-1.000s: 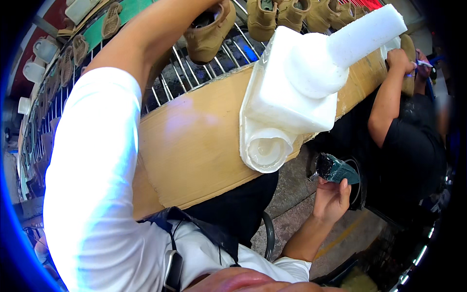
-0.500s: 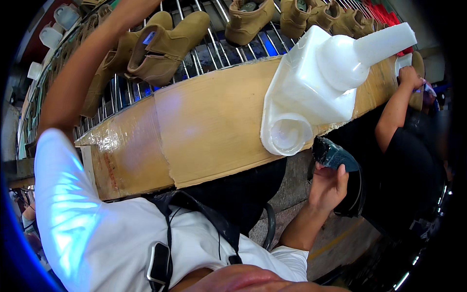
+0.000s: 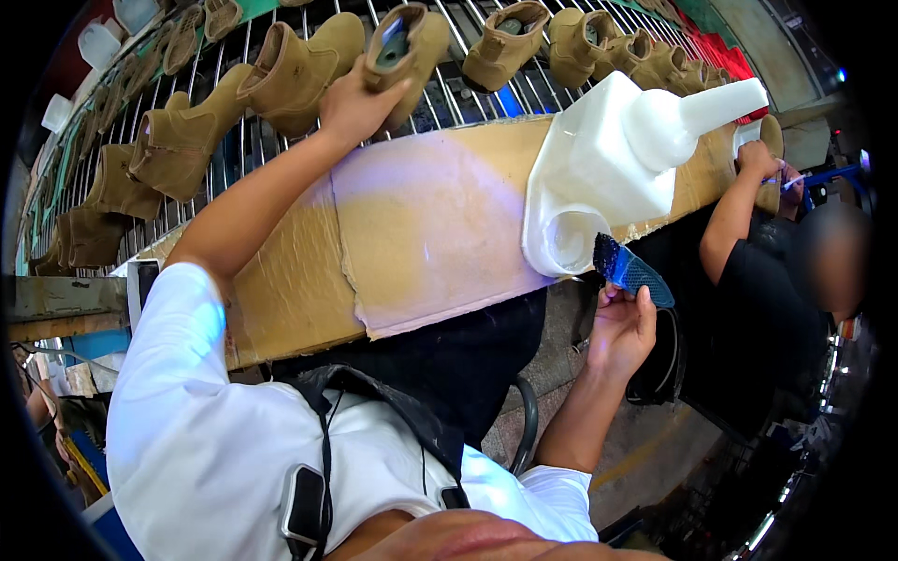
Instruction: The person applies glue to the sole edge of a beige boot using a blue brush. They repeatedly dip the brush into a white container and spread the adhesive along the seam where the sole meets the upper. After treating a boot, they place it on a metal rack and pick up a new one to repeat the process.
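Tan ankle boot (image 3: pixel 426 61) over silver metal-bar rack (image 3: pixel 454 99), mouth facing up; left hand (image 3: pixel 360 106) has fingers curled on its near side, probably to control its angle. Right hand (image 3: pixel 621 335) pinches dark teal, black-bristled brush (image 3: pixel 642 279) by its body, likely keeping fingers off the bristles.

Pale containers (image 3: pixel 98 45) far left, black-clothed co-worker (image 3: pixel 748 309) right

The surface (image 3: pixel 440 224) was covered in brown cardboard (image 3: pixel 271 309), and a white container (image 3: pixel 608 159) stood on it toward the right end. Along the surface's far edge, a metal-barred rack (image 3: pixel 456 98) carried a row of tan boots (image 3: pixel 510 47).
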A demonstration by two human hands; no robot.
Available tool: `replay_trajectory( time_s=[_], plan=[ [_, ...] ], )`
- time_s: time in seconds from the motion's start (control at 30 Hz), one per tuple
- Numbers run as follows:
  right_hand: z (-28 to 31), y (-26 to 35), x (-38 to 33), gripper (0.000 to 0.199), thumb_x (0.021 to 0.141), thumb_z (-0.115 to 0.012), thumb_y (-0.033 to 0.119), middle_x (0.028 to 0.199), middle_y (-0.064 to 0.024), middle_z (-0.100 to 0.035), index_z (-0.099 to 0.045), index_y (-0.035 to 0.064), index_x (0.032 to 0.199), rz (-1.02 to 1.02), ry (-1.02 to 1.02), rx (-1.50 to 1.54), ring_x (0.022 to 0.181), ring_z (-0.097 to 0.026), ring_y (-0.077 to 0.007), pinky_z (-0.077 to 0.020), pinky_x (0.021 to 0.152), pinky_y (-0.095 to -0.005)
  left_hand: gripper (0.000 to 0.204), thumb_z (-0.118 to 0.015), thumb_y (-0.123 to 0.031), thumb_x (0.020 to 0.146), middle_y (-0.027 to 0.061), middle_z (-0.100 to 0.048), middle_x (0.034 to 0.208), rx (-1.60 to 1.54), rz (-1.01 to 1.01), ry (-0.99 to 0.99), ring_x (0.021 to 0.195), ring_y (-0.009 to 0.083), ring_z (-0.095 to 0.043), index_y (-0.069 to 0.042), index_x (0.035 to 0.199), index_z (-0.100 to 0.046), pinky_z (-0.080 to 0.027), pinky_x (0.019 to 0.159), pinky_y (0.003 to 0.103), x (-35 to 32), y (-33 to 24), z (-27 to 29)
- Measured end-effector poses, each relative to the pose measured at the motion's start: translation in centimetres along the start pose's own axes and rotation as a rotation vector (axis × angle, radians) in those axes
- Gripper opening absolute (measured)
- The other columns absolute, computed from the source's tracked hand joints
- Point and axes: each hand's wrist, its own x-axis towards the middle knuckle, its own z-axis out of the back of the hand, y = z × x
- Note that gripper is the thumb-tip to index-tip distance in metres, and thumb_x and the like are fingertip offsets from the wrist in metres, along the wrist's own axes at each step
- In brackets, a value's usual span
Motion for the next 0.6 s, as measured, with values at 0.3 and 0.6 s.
replay_trajectory(
  time_s=[0.3,0.6],
  plan=[
    [-0.1,0.4,-0.2,0.020,0.087,-0.055,0.017,0.090,-0.0112,-0.062,-0.057,-0.0006,0.097,-0.024,-0.101,-0.070,0.077,-0.057,-0.0188,-0.0451,0.068,-0.0296,0.068,-0.061,-0.053,0.072,0.0168,-0.063,0.102,0.227,0.102,0.037,0.094,0.0338,-0.061,-0.005,0.117,-0.044,-0.047,0.081,0.043,5.6,-3.9,-4.9],
    [0.4,0.1,1.5,0.016,0.079,-0.068,0.005,0.087,-0.0065,-0.060,-0.059,-0.0021,0.091,0.233,-0.208,-0.619,0.075,-0.058,-0.0126,-0.0493,0.066,-0.0242,0.079,-0.072,-0.045,0.067,0.0198,-0.059,0.108,1.086,-0.197,0.218,0.099,0.0355,-0.058,-0.008,0.128,-0.037,-0.049,0.079,0.043,11.9,-0.6,2.4]
  ],
)
